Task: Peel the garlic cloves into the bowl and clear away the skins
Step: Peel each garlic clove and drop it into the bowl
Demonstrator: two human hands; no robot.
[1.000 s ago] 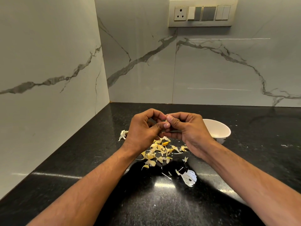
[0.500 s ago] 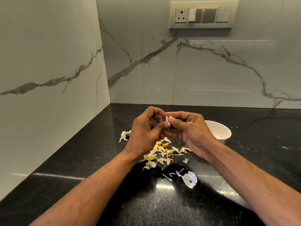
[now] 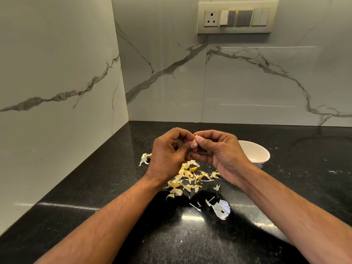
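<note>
Head view: both my hands — left hand (image 3: 167, 157), right hand (image 3: 219, 153) — pinch one garlic clove (image 3: 195, 138) above the skins (image 3: 187, 178); the bowl (image 3: 255, 154) sits just right.

Just one view here, head-mounted, looking forward and down along both forearms at the desk (image 3: 95, 187) corner. Hands sit close, mid-frame. Wide angle, so it also catches both marble walls (image 3: 57, 73) and the switch panel (image 3: 236, 17) up top.
</note>
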